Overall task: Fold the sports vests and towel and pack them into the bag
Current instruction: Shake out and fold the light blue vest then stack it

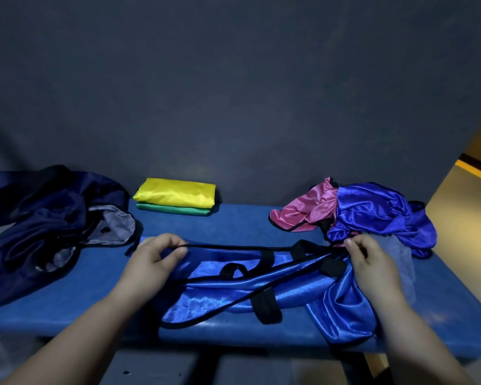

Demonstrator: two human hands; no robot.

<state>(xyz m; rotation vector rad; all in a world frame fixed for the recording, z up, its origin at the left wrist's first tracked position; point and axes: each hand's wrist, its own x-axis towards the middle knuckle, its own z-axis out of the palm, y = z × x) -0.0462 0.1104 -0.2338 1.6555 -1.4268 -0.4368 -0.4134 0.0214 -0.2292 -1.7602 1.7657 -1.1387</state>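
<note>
Blue satin vest (261, 290) is laid across the near side of the bench (233, 226), its black-trimmed border pinched at opposite ends by the left hand (150, 259) and the right hand (372, 262).

Dim rm: dark grey-blue wall (233, 79) behind blue bench (233, 223), tan floor (461, 218) at rt.

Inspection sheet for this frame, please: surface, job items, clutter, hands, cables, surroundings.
Surface: blue bench.
Job's things: blue vest spread in front; yellow vest folded on green vest at back; pink vest and violet-blue vest crumpled at right; navy bag open at left; towel not made out.
Clutter: clear plastic-like sheet at right front.
Hands: left hand and right hand each pinch the blue vest's edge.
Cables: nothing seen.
Surroundings: dark wall behind; yellowish floor at right.
</note>
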